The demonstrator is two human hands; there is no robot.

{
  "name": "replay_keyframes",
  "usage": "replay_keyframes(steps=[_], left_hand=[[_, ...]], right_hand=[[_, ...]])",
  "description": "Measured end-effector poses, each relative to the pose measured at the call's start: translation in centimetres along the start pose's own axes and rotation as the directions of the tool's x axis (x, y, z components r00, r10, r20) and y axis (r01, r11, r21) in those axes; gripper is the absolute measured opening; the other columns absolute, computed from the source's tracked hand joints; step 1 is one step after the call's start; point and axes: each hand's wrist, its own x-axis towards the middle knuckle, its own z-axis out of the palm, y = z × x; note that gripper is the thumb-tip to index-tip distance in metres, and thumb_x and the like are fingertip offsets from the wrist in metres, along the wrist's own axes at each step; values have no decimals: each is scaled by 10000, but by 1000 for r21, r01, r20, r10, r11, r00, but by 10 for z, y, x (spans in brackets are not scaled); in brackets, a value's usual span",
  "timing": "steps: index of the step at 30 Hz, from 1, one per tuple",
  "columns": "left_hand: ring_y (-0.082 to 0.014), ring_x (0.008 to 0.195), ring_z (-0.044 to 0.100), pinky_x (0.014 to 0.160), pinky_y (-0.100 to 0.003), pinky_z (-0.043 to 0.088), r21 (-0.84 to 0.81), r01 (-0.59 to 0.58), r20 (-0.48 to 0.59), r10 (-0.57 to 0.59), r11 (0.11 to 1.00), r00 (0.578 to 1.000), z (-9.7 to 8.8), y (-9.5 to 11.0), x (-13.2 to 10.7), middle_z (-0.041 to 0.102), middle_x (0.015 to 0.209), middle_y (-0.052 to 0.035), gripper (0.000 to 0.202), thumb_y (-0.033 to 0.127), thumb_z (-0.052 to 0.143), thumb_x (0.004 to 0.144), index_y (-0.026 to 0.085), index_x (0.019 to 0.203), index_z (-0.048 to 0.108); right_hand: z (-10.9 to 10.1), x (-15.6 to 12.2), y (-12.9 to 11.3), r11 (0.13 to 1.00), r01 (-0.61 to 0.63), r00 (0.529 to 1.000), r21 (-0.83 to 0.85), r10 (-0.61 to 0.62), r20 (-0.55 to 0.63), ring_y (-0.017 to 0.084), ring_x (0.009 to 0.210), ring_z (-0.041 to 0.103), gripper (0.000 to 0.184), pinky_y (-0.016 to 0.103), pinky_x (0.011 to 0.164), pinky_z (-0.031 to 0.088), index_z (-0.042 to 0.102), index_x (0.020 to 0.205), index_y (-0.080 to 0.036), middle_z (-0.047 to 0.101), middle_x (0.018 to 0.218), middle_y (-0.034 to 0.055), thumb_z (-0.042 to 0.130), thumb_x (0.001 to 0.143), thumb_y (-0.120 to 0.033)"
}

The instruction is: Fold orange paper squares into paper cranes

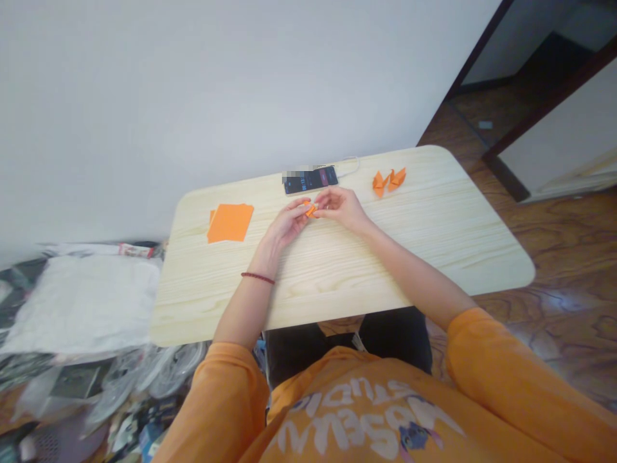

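A small folded piece of orange paper is held between my two hands over the middle of the table, partly hidden by fingers. My left hand grips it from the left, fingers closed on it. From the right, my right hand pinches its other side with thumb and fingertips. To the left lies a stack of square orange paper sheets, slightly fanned. Several finished-looking folded orange paper figures, winged like cranes, stand close together to the right.
A phone with a lit screen lies behind my hands, a white cable running from its right end. The pale wooden table has rounded corners and meets a white wall. Bags and clutter fill the floor area at left.
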Motion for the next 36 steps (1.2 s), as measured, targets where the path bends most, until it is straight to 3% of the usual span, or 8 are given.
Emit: replay_keyframes(steps=[4,8,13,17,21,24,31,36], left_hand=[[-63,666,638,652,-151,497,-25,11,35,-10,1000,999,2,-3,-1,699,780,-20,182,28,646,720,135,866,663],[-73,658,641,626,-166,488,14,-92,-34,92,996,995,2,-8,0,702,766,-14,182,72,716,679,146,838,665],[-117,766,667,802,-253,517,95,-206,-50,212,974,976,4,-12,-2,715,793,-27,162,217,783,649,140,761,693],[-152,773,683,835,-310,533,171,-280,-27,288,945,957,6,-13,-2,730,806,-47,269,368,785,644,141,771,714],[-156,718,687,801,-320,547,314,-370,-63,408,874,911,7,-15,-3,729,768,-45,335,349,848,544,141,768,711],[-150,680,682,763,-310,552,354,-368,-78,419,860,905,7,-15,-4,729,765,-57,349,356,850,536,131,764,711],[-118,624,651,700,-262,538,326,-337,-50,372,883,927,4,-12,-2,720,735,-52,325,371,820,595,123,768,702],[-103,553,608,625,-235,504,394,-383,-54,437,835,898,7,-12,-2,666,631,-23,244,305,795,651,125,754,667]], right_hand=[[2,-1,-2,1000,8,1000,1,-8,2,124,648,570,263,276,638,467,712,798,-155,645,699,11,785,591,-300],[3,-2,-3,999,2,999,-37,-4,-38,138,678,580,222,285,638,469,710,737,-154,654,713,26,776,598,-312],[-1,1,-2,996,-18,990,-82,7,-140,136,685,566,255,265,599,458,684,689,-154,627,718,22,795,566,-349],[-4,5,0,996,-60,975,-60,46,-215,125,665,548,300,255,598,450,646,638,-150,619,698,19,807,532,-379],[-3,6,-1,981,-187,963,57,195,-184,74,505,457,374,222,476,356,609,641,-148,586,586,-13,822,496,-419],[-2,5,-3,967,-224,957,117,242,-162,50,446,400,412,211,437,303,594,628,-151,549,519,-40,842,452,-430],[-8,6,2,939,-286,949,191,305,-82,83,527,504,404,233,519,411,662,696,-135,612,589,-2,838,473,-421],[-6,6,2,959,-240,967,147,249,-45,71,484,468,360,223,488,378,639,675,-145,566,525,-28,810,519,-421]])
